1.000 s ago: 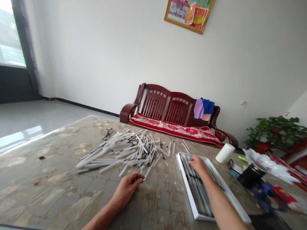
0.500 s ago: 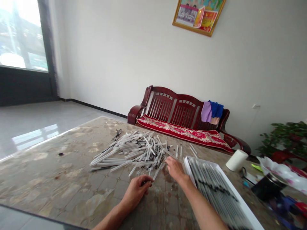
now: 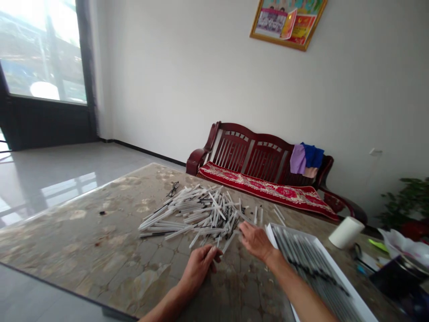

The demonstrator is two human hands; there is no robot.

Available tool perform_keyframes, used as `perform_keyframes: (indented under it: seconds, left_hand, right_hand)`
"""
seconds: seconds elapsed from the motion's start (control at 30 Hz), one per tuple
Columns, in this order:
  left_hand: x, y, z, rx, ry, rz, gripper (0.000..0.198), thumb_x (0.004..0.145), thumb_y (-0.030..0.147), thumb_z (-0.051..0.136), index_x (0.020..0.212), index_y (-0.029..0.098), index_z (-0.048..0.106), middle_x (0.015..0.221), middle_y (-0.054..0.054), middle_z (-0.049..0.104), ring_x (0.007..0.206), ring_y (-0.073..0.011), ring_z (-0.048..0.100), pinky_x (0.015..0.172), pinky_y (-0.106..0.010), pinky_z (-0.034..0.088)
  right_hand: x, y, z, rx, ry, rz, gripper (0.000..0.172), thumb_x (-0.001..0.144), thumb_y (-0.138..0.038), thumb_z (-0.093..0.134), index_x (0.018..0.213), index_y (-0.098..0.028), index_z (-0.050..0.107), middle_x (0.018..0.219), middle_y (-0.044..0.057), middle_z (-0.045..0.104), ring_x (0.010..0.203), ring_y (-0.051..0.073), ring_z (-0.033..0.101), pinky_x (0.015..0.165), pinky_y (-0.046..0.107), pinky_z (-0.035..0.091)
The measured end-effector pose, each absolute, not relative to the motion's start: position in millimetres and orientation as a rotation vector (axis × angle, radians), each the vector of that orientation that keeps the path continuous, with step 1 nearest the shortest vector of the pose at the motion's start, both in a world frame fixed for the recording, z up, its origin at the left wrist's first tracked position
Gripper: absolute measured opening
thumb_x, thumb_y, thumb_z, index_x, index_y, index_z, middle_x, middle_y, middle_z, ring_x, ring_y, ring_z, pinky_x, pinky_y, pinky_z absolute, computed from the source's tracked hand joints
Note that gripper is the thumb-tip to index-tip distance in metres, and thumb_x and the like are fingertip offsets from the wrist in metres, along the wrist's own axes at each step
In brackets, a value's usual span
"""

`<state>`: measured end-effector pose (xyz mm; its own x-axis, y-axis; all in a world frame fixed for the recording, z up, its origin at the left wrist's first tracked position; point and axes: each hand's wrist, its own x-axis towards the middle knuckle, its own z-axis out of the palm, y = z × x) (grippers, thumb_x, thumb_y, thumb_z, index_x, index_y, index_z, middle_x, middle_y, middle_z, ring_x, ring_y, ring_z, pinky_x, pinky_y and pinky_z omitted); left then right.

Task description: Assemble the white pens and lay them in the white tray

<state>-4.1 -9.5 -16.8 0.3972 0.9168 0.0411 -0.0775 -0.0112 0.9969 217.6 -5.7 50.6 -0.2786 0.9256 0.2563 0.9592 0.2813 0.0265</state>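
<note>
A heap of white and black pen parts (image 3: 197,214) lies on the marbled table (image 3: 100,241). My left hand (image 3: 200,266) rests at the near edge of the heap, fingers curled round a white pen piece. My right hand (image 3: 255,240) reaches to the heap's right side, palm down, fingers bent over loose pieces; whether it holds one is hidden. To the right sits a white tray (image 3: 345,286) filled with rows of assembled pens.
Folded glasses (image 3: 173,189) lie beyond the heap. A white roll (image 3: 346,232) and a black container (image 3: 398,279) stand at the right. A red wooden bench (image 3: 268,174) stands behind the table against the wall.
My right hand left the white tray and moved left to the heap of pen parts. The left hand stayed at the heap's near edge. The camera view swung left.
</note>
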Motion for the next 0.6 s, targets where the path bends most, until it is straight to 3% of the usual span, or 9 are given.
perform_keyframes:
  seconds: [0.1, 0.2, 0.3, 0.37, 0.47, 0.6]
  left_hand:
    - [-8, -12, -10, 1.288, 0.78, 0.97, 0.061, 0.081, 0.069, 0.045, 0.087, 0.015, 0.072, 0.075, -0.006, 0.069, 0.045, -0.0127, 0.052, 0.041, -0.024, 0.033]
    - [-13, -12, -5, 1.211, 0.702, 1.004, 0.062, 0.083, 0.07, 0.042, 0.088, 0.015, 0.071, 0.072, -0.005, 0.067, 0.047, -0.0126, 0.051, 0.044, -0.024, 0.036]
    - [-15, -7, -5, 1.043, 0.689, 1.045, 0.05, 0.077, 0.066, 0.058, 0.074, 0.016, 0.064, 0.051, 0.003, 0.054, 0.043, -0.0089, 0.043, 0.044, -0.021, 0.031]
    - [-15, -2, -7, 0.899, 0.7, 1.091, 0.046, 0.069, 0.061, 0.07, 0.073, 0.016, 0.061, 0.049, 0.006, 0.049, 0.042, -0.0069, 0.04, 0.043, -0.02, 0.029]
    - [-13, 5, -10, 0.702, 0.742, 1.205, 0.048, 0.062, 0.059, 0.077, 0.076, 0.017, 0.06, 0.052, 0.006, 0.054, 0.043, -0.0063, 0.043, 0.043, -0.018, 0.031]
    - [-12, 8, -11, 0.576, 0.734, 1.27, 0.049, 0.057, 0.055, 0.081, 0.08, 0.016, 0.062, 0.062, 0.002, 0.061, 0.054, -0.01, 0.056, 0.045, -0.019, 0.038]
  right_hand:
    - [184, -20, 51, -1.526, -1.849, -0.119, 0.022, 0.082, -0.01, 0.051, 0.1, -0.021, 0.057, 0.087, 0.004, 0.066, 0.076, 0.018, 0.065, 0.07, 0.028, 0.052]
    - [144, -37, 44, -1.229, -1.818, -0.006, 0.016, 0.086, -0.015, 0.055, 0.098, -0.024, 0.058, 0.091, 0.004, 0.068, 0.084, 0.019, 0.066, 0.077, 0.031, 0.054]
    - [123, -45, 32, -1.051, -1.971, -0.015, 0.024, 0.085, -0.009, 0.053, 0.098, -0.028, 0.062, 0.097, 0.003, 0.07, 0.096, 0.02, 0.066, 0.088, 0.036, 0.052]
    - [125, -40, 21, -1.016, -2.017, -0.038, 0.029, 0.087, -0.007, 0.048, 0.101, -0.028, 0.062, 0.105, 0.004, 0.07, 0.104, 0.02, 0.064, 0.094, 0.037, 0.05]
    - [143, -22, 8, -1.251, -1.859, -0.087, 0.028, 0.091, -0.011, 0.04, 0.102, -0.025, 0.061, 0.105, 0.007, 0.069, 0.102, 0.02, 0.065, 0.09, 0.035, 0.051]
    - [165, 9, 8, -1.94, -1.623, -0.116, 0.016, 0.092, -0.026, 0.047, 0.098, -0.019, 0.06, 0.098, 0.011, 0.07, 0.09, 0.025, 0.068, 0.074, 0.033, 0.052]
